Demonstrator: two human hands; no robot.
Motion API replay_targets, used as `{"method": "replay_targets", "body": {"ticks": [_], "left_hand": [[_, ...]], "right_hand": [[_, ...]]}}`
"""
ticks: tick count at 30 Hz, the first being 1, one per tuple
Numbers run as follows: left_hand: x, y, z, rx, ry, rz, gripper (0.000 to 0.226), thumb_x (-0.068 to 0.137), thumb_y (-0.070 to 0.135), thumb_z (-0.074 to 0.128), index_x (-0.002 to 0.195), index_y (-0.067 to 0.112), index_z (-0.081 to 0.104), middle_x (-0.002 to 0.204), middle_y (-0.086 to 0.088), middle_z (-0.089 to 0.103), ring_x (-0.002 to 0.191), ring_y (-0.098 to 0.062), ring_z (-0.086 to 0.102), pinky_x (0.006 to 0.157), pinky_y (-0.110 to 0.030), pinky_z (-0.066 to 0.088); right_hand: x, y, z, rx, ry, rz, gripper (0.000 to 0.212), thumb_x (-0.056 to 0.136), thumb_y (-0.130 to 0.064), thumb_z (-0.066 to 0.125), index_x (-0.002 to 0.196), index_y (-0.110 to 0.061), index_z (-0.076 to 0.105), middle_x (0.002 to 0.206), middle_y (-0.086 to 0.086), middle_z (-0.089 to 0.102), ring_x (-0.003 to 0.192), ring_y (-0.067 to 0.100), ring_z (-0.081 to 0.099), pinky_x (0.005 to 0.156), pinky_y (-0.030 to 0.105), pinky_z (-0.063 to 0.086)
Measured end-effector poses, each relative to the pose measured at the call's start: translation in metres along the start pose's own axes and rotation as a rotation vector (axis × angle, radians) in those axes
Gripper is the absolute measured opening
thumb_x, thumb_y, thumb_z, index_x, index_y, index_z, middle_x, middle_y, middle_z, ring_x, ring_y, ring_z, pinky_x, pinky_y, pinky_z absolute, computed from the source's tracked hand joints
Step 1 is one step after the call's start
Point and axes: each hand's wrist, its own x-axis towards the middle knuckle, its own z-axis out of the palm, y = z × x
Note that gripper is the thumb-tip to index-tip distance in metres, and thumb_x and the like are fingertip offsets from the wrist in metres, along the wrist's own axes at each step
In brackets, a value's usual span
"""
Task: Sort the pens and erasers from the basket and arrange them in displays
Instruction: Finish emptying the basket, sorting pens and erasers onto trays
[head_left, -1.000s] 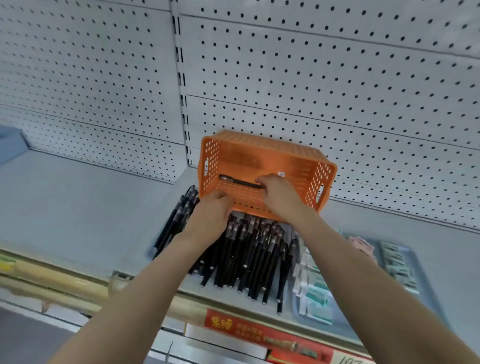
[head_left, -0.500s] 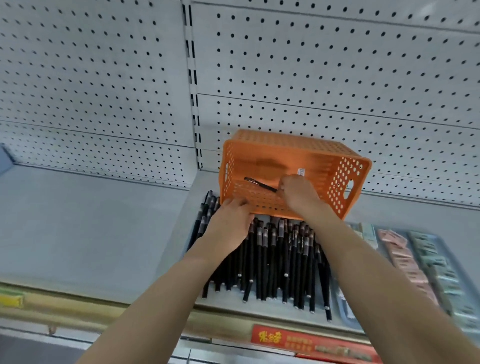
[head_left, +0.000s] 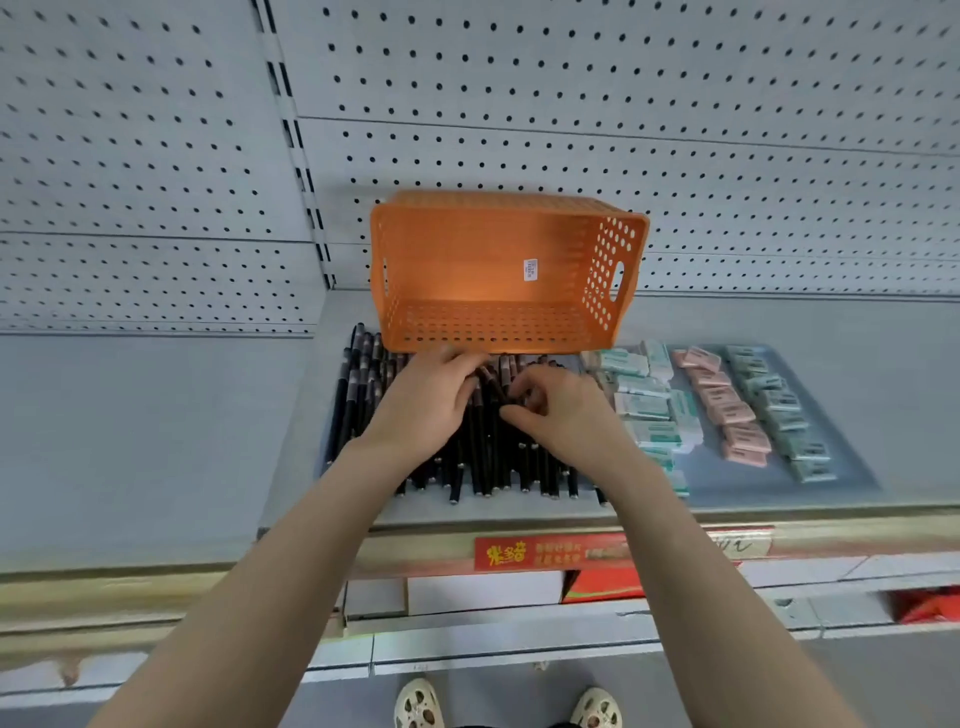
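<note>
An orange perforated basket (head_left: 498, 270) lies tipped on its side at the back of the shelf, its opening facing me, with nothing visible inside. In front of it a row of black pens (head_left: 358, 395) lies side by side on the grey shelf mat. My right hand (head_left: 563, 410) pinches one black pen (head_left: 493, 382) just above that row. My left hand (head_left: 431, 400) rests beside it on the pens, fingers curled at the same pen. To the right, green erasers (head_left: 644, 405) and pink erasers (head_left: 727, 410) lie in columns.
A grey pegboard wall (head_left: 623, 104) rises behind the shelf. The metal shelf front edge carries a red price label (head_left: 545, 553). Below it sit white boxes (head_left: 483, 592) and red packs (head_left: 602, 584). My feet show at the bottom.
My right hand took the last pen out of the basket and brought it down to the pen row. The view has dropped lower, and my left hand moved in toward the pen.
</note>
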Motion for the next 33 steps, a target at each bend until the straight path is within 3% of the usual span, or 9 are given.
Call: {"method": "replay_targets", "body": {"ticks": [4,9,13,15,18,22,29,33], "left_hand": [[-0.003,0.005,0.004,0.05,-0.061,-0.005,0.031,0.098,0.014,0.049,0.126,0.019,0.062,0.126,-0.003,0.058,0.119,-0.026,0.051,0.099,-0.04,0.044],[-0.002,0.015,0.001,0.065,-0.074,-0.044,0.024,0.1,0.016,0.047,0.112,0.018,0.069,0.124,-0.002,0.058,0.12,-0.024,0.049,0.1,-0.036,0.041],[0.007,0.041,0.004,0.111,-0.054,-0.079,0.024,0.099,0.017,0.049,0.115,0.018,0.067,0.122,-0.001,0.058,0.117,-0.024,0.05,0.1,-0.036,0.039],[0.01,0.064,0.011,0.106,-0.038,-0.09,0.026,0.1,0.018,0.048,0.121,0.016,0.064,0.125,-0.002,0.056,0.118,-0.023,0.048,0.1,-0.034,0.038],[0.015,0.103,0.03,0.091,-0.082,-0.094,0.034,0.102,0.025,0.043,0.132,0.015,0.055,0.134,-0.003,0.051,0.123,-0.023,0.045,0.102,-0.033,0.037],[0.025,0.149,0.059,0.059,-0.116,-0.224,0.047,0.104,0.036,0.037,0.145,0.014,0.041,0.146,-0.005,0.043,0.134,-0.023,0.036,0.108,-0.034,0.032],[0.037,0.203,0.094,0.145,-0.112,-0.456,0.06,0.104,0.039,0.034,0.152,0.008,0.022,0.153,-0.011,0.034,0.134,-0.029,0.038,0.105,-0.037,0.037],[0.039,0.215,0.101,0.141,-0.055,-0.529,0.057,0.104,0.037,0.033,0.152,0.008,0.022,0.153,-0.011,0.034,0.133,-0.028,0.041,0.101,-0.035,0.038]], "right_hand": [[-0.005,0.006,-0.006,0.007,0.059,-0.01,0.008,0.089,-0.023,0.065,0.091,-0.02,0.071,0.083,-0.006,0.07,0.078,0.013,0.064,0.075,0.033,0.053],[-0.017,0.044,-0.054,0.071,0.335,0.105,0.012,0.09,-0.014,0.061,0.093,-0.018,0.072,0.076,-0.007,0.067,0.071,0.012,0.063,0.065,0.024,0.047],[-0.03,0.106,-0.102,-0.01,0.471,0.236,0.018,0.092,-0.014,0.056,0.102,-0.018,0.07,0.078,-0.003,0.065,0.076,0.019,0.062,0.065,0.025,0.042],[-0.033,0.148,-0.12,-0.098,0.459,0.334,0.024,0.092,-0.012,0.053,0.11,-0.016,0.068,0.085,0.005,0.067,0.085,0.029,0.063,0.073,0.031,0.044],[-0.038,0.207,-0.138,-0.291,0.342,0.461,0.035,0.092,-0.007,0.049,0.125,-0.01,0.059,0.113,0.021,0.064,0.102,0.039,0.058,0.086,0.039,0.043],[-0.051,0.256,-0.149,-0.393,0.157,0.592,0.04,0.094,-0.005,0.043,0.133,-0.004,0.05,0.128,0.026,0.051,0.117,0.042,0.05,0.099,0.04,0.038],[-0.046,0.294,-0.17,-0.295,0.104,0.545,0.034,0.095,-0.009,0.046,0.128,-0.007,0.051,0.128,0.022,0.046,0.116,0.04,0.047,0.091,0.039,0.041],[-0.042,0.311,-0.178,-0.256,0.094,0.438,0.029,0.095,-0.01,0.045,0.119,-0.01,0.06,0.119,0.016,0.06,0.108,0.036,0.056,0.083,0.035,0.042]]}}
